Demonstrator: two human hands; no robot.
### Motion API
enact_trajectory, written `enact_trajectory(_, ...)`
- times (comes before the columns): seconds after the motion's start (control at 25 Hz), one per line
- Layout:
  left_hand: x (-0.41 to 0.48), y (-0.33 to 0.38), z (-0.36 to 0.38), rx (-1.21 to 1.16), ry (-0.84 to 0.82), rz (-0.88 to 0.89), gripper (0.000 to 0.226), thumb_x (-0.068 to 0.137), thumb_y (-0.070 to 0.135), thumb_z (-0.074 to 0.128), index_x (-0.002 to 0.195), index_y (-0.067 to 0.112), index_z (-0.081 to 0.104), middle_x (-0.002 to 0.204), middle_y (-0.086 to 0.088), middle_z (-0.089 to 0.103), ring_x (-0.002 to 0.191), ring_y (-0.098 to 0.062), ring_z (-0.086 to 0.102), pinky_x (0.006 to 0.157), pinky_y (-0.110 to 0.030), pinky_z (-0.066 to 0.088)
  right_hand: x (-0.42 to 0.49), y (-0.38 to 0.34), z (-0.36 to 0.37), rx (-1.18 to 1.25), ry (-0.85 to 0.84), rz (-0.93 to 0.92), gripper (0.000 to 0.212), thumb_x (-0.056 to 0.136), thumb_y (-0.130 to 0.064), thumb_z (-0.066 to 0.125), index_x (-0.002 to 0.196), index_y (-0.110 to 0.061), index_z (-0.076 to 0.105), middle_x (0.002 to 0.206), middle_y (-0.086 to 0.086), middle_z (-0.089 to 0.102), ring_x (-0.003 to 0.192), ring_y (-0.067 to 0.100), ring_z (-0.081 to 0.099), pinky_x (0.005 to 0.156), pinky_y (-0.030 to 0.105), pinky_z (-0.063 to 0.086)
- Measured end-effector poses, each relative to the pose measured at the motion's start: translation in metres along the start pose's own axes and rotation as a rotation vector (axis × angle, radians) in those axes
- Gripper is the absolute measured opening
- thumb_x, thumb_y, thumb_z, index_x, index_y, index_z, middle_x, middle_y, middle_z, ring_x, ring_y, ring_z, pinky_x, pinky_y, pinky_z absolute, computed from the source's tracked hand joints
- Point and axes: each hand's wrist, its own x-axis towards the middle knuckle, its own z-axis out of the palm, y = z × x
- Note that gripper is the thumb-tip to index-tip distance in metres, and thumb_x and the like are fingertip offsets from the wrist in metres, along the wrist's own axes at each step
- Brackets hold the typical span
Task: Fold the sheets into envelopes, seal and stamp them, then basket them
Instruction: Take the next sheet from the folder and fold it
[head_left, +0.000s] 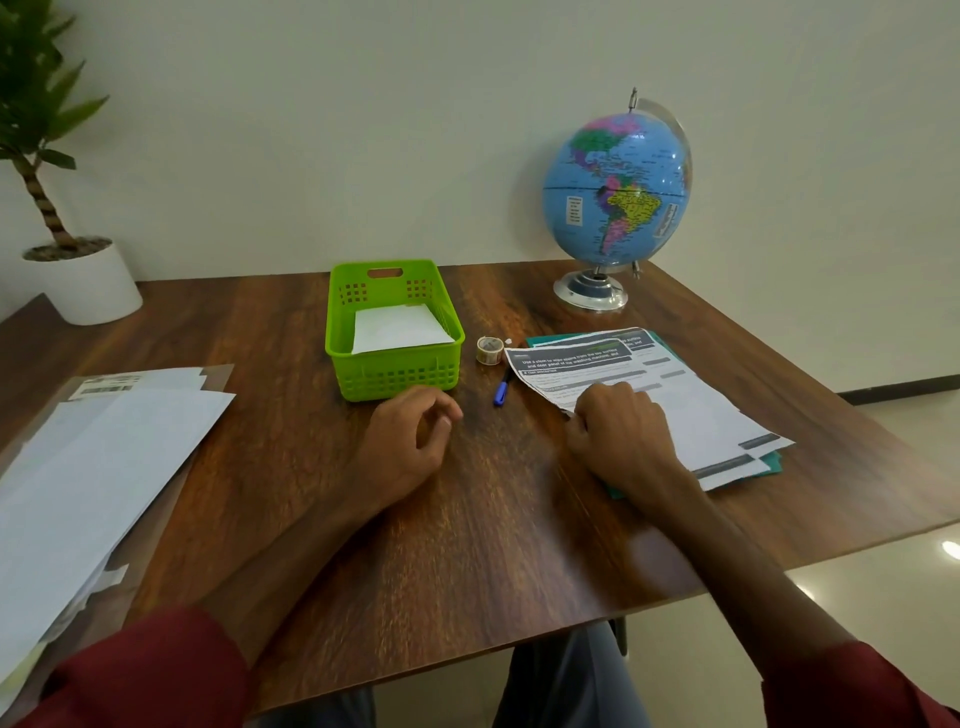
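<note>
A stack of printed sheets (691, 400) lies on a teal folder at the right of the wooden table. My right hand (621, 431) rests on the stack's near left edge, fingers curled over the top sheet's edge. My left hand (410, 441) hovers just in front of the green basket (395, 374), fingers loosely curled and holding nothing. One white folded envelope (397, 330) lies inside the basket. A small roll of tape (489, 351) and a blue pen (502, 391) sit between the basket and the printed sheets.
A pile of white sheets (98, 467) on a clear folder covers the table's left side. A globe (615, 197) stands at the back right, a potted plant (78, 280) at the back left. The table's right edge drops to a tiled floor.
</note>
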Motion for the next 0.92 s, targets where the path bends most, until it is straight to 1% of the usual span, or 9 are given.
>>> enact_trajectory(0.08, -0.003, 0.012, 0.005, -0.216, -0.116, -0.162, 0.01, 0.098, 0.017, 0.063, 0.101, 0.021, 0.071, 0.092, 0.01, 0.074, 0.078, -0.009, 0.069, 0.065, -0.025, 0.058, -0.008, -0.011, -0.006, 0.041, 0.035, 0.02, 0.019, 0.098, -0.028, 0.06, 0.09, -0.012, 0.068, 0.075, 0.0, 0.059, 0.061, 0.011, 0.053, 0.052, 0.022, 0.034)
enact_trajectory(0.16, -0.003, 0.024, 0.011, -0.507, -0.245, -0.352, 0.017, 0.103, 0.021, 0.057, 0.108, 0.013, 0.07, 0.095, -0.001, 0.077, 0.072, -0.018, 0.072, 0.056, -0.029, 0.058, -0.021, -0.026, -0.01, 0.063, 0.026, 0.029, 0.018, 0.097, -0.028, 0.06, 0.09, -0.013, 0.067, 0.077, 0.001, 0.059, 0.064, 0.012, 0.055, 0.053, 0.023, 0.034)
enact_trajectory(0.24, -0.002, 0.031, 0.016, -0.714, -0.344, -0.479, 0.03, 0.104, 0.029, 0.053, 0.112, 0.004, 0.069, 0.097, -0.01, 0.078, 0.074, -0.026, 0.073, 0.056, -0.029, 0.057, -0.037, -0.046, -0.01, 0.015, 0.001, 0.004, 0.021, 0.097, -0.03, 0.056, 0.095, -0.014, 0.068, 0.089, 0.006, 0.066, 0.08, 0.023, 0.064, 0.06, 0.027, 0.034)
enact_trajectory(0.32, -0.001, 0.033, 0.017, -0.83, -0.383, -0.566, 0.038, 0.102, 0.034, 0.056, 0.11, 0.0, 0.071, 0.094, -0.014, 0.077, 0.072, -0.022, 0.073, 0.057, -0.026, 0.057, -0.053, -0.066, -0.006, -0.028, -0.04, -0.056, 0.024, 0.099, -0.032, 0.052, 0.103, -0.015, 0.068, 0.105, 0.009, 0.07, 0.096, 0.03, 0.067, 0.068, 0.03, 0.036)
enact_trajectory(0.48, -0.003, 0.024, 0.014, -0.791, -0.325, -0.592, 0.024, 0.096, 0.02, 0.068, 0.106, -0.001, 0.075, 0.095, -0.015, 0.078, 0.079, -0.018, 0.072, 0.065, -0.024, 0.058, -0.067, -0.087, 0.013, 0.003, -0.103, -0.175, 0.03, 0.106, -0.035, 0.045, 0.122, -0.019, 0.063, 0.113, 0.005, 0.07, 0.1, 0.025, 0.067, 0.076, 0.032, 0.047)
enact_trajectory(0.56, -0.004, 0.019, 0.012, -0.775, -0.306, -0.601, 0.022, 0.093, 0.014, 0.071, 0.108, -0.002, 0.074, 0.099, -0.015, 0.078, 0.084, -0.021, 0.074, 0.068, -0.026, 0.061, -0.063, -0.083, 0.017, 0.017, -0.107, -0.168, 0.03, 0.106, -0.037, 0.045, 0.124, -0.021, 0.063, 0.116, 0.003, 0.07, 0.1, 0.023, 0.067, 0.08, 0.032, 0.05)
enact_trajectory(0.68, -0.004, 0.019, 0.011, -0.765, -0.272, -0.61, 0.023, 0.088, 0.013, 0.077, 0.107, 0.0, 0.074, 0.097, -0.012, 0.079, 0.084, -0.023, 0.075, 0.071, -0.032, 0.064, -0.061, -0.073, 0.018, 0.03, -0.113, -0.173, 0.029, 0.106, -0.036, 0.048, 0.125, -0.022, 0.064, 0.121, 0.001, 0.069, 0.103, 0.021, 0.066, 0.079, 0.029, 0.048)
enact_trajectory(0.8, -0.003, 0.017, 0.01, -0.693, -0.273, -0.621, 0.024, 0.084, 0.018, 0.081, 0.103, 0.005, 0.074, 0.089, -0.01, 0.079, 0.072, -0.02, 0.073, 0.061, -0.029, 0.061, -0.064, -0.065, 0.02, 0.045, -0.109, -0.193, 0.027, 0.105, -0.034, 0.051, 0.126, -0.024, 0.064, 0.127, -0.001, 0.067, 0.109, 0.02, 0.064, 0.087, 0.03, 0.05)
enact_trajectory(0.92, -0.002, 0.014, 0.01, -0.587, -0.331, -0.559, 0.023, 0.088, 0.028, 0.078, 0.105, 0.013, 0.075, 0.081, -0.006, 0.077, 0.06, -0.012, 0.062, 0.05, -0.023, 0.05, -0.066, -0.063, 0.027, 0.079, -0.098, -0.195, 0.029, 0.104, -0.034, 0.053, 0.131, -0.027, 0.062, 0.133, -0.004, 0.065, 0.115, 0.018, 0.063, 0.094, 0.03, 0.05)
